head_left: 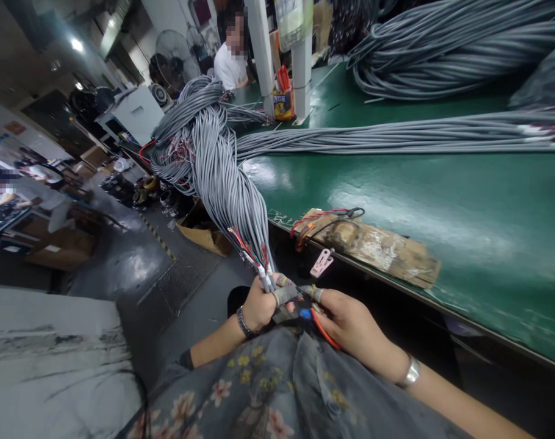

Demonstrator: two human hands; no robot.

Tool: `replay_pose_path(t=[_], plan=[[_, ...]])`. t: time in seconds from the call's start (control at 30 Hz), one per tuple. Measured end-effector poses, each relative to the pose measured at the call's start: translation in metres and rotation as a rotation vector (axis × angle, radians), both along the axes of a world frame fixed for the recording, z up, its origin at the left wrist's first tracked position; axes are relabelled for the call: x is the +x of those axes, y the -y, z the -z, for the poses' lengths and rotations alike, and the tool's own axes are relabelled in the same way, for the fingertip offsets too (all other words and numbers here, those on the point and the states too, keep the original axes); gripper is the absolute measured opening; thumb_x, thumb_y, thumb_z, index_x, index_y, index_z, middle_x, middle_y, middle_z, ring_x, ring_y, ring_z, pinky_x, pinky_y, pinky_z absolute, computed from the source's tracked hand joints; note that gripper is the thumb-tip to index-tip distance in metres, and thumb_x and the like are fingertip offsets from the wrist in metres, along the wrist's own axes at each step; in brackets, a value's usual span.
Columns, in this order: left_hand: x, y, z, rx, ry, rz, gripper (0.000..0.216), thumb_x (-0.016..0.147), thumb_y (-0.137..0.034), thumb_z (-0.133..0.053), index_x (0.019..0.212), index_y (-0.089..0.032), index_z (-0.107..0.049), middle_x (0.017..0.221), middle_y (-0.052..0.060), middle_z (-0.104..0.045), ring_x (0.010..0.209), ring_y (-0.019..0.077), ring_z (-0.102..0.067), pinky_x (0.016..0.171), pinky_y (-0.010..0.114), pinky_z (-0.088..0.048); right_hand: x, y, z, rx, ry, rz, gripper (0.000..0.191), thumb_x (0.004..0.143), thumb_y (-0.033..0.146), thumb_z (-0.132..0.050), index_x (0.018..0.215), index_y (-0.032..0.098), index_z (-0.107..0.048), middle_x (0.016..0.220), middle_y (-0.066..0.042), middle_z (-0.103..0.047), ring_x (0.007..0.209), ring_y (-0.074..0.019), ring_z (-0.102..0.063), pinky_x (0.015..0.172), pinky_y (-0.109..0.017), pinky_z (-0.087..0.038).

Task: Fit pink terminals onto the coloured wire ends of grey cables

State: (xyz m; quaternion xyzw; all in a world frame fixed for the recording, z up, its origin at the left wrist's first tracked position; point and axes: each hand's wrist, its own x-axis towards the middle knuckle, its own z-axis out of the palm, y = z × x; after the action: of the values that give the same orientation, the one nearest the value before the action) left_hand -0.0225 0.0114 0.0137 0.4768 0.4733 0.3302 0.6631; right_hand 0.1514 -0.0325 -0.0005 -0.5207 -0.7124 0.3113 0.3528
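Note:
My left hand point(261, 305) is closed around the stripped ends of a few grey cables point(264, 277), its fingertips wrapped in tape. These cables hang from a thick grey bundle point(213, 164) draped over the edge of the green bench point(396, 195). My right hand point(350, 326) is closed on a small hand tool with orange and blue handles point(316, 320), its nose held close to the cable ends. Red and coloured inner wires point(243, 244) show where the jackets are cut back. Both hands sit over my lap, which is covered by floral cloth point(277, 390).
A worn wooden block point(378, 247) with red and black leads lies at the bench edge, a pink clip point(322, 263) beside it. More grey cable bundles point(442, 49) lie across the bench. A person in a white shirt point(229, 64) sits far back. Cardboard boxes point(60, 247) stand on the floor.

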Motion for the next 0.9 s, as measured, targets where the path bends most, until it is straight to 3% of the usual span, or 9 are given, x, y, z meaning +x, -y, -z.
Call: replay_pose_path(t=[0.33,0.5,0.77,0.9], plan=[[0.002,0.0,-0.004,-0.041,-0.011,-0.01,0.034,0.062,-0.044,-0.077,0.061,-0.014,-0.062,0.043,-0.002,-0.054,0.04,0.0088,-0.047,0.046,0.022,-0.038,0.003,0.0,0.003,-0.03,0.011,-0.023,0.024,0.084,0.034,-0.053,0.064,0.023,-0.059,0.06,-0.005,-0.063,0.054,-0.0172,-0.055,0.051,-0.026,-0.04],[0.001,0.0,0.001,-0.054,0.025,-0.02,0.033,0.059,-0.043,-0.078,0.064,-0.014,-0.062,0.042,-0.003,-0.052,0.037,0.0076,-0.044,0.045,0.022,-0.037,0.002,0.0,0.004,-0.136,-0.149,-0.057,0.029,0.084,0.042,-0.057,0.065,0.022,-0.065,0.058,-0.004,-0.063,0.052,-0.0167,-0.054,0.05,-0.026,-0.041],[0.0,0.0,0.001,-0.087,0.029,-0.04,0.037,0.054,-0.044,-0.08,0.064,-0.014,-0.063,0.041,-0.002,-0.052,0.037,0.008,-0.045,0.042,0.022,-0.035,-0.006,-0.002,-0.008,-0.339,-0.494,-0.196,0.034,0.08,0.051,-0.064,0.085,0.02,-0.076,0.069,-0.003,-0.069,0.068,-0.0203,-0.062,0.065,-0.028,-0.051],[-0.001,-0.001,0.002,-0.071,0.035,-0.013,0.039,0.054,-0.047,-0.08,0.063,-0.013,-0.062,0.045,-0.001,-0.055,0.037,0.0074,-0.045,0.041,0.021,-0.034,-0.009,-0.002,-0.003,-0.436,-0.594,-0.211,0.042,0.074,0.057,-0.066,0.086,0.018,-0.076,0.061,-0.001,-0.063,0.059,-0.0165,-0.054,0.059,-0.027,-0.049]])
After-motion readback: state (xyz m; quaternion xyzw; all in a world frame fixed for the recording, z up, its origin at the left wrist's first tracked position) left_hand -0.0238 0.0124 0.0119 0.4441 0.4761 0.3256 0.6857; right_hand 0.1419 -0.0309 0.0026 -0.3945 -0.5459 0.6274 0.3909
